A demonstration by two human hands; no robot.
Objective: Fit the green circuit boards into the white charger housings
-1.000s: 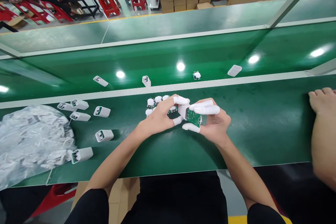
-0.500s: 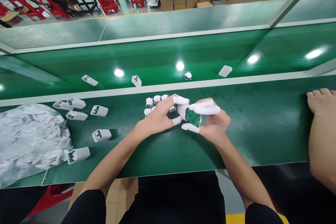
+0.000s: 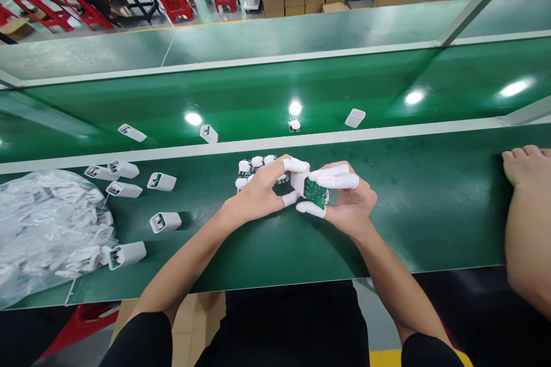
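My left hand (image 3: 269, 189), with white finger cots on its fingertips, is closed on a white plastic housing (image 3: 298, 182). Opposite it, my right hand (image 3: 348, 195), also in finger cots, pinches a green circuit board (image 3: 315, 192) between thumb and fingers. The board's left end meets the housing's open end; how deep it sits inside is hidden. Behind my left hand lies a group of small circuit boards with white tops (image 3: 245, 167), partly covered by that hand. Several white housings (image 3: 166, 222) with boards visible inside lie on the table to the left.
A clear plastic bag of white parts (image 3: 51, 229) fills the table's left end. On the green conveyor belt (image 3: 249, 103) beyond the rail ride a few housings (image 3: 355, 118) and a single board (image 3: 294, 125). Another person's hand and forearm (image 3: 529, 200) rest at the right edge.
The housings and the board on the belt have shifted left. Both my hands stay nearly still, with the circuit board at the housing's mouth.
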